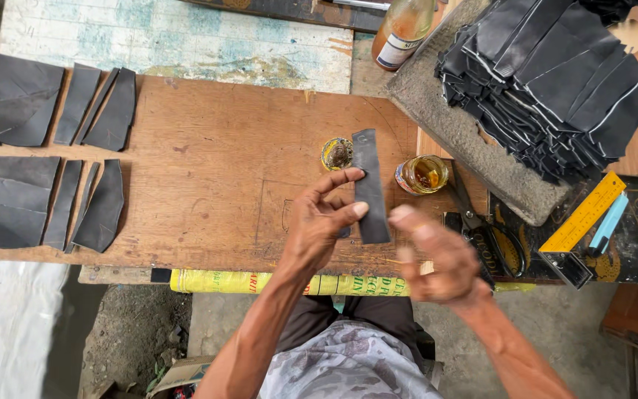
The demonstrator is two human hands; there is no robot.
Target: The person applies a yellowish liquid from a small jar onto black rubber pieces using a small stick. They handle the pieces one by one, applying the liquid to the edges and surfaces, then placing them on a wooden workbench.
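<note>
Black strip (370, 188), left hand (319, 225) pinching it

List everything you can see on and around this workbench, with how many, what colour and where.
dark strip: one, black, held upright over the board's middle
cut dark pieces: about a dozen, black, laid out in two rows at the board's left end
stack of dark strips: many, black with pale edges, piled on the grey slab at upper right
wooden board: one, brown, the work surface
open jar: one, amber contents, right of the strip
small tin: one, yellowish, left of the strip
bottle: one, amber, top centre
scissors: one, dark, right of the jar
square ruler: one, yellow, far right
left hand: pinching the strip
right hand: blurred, beside the strip's lower end
</note>
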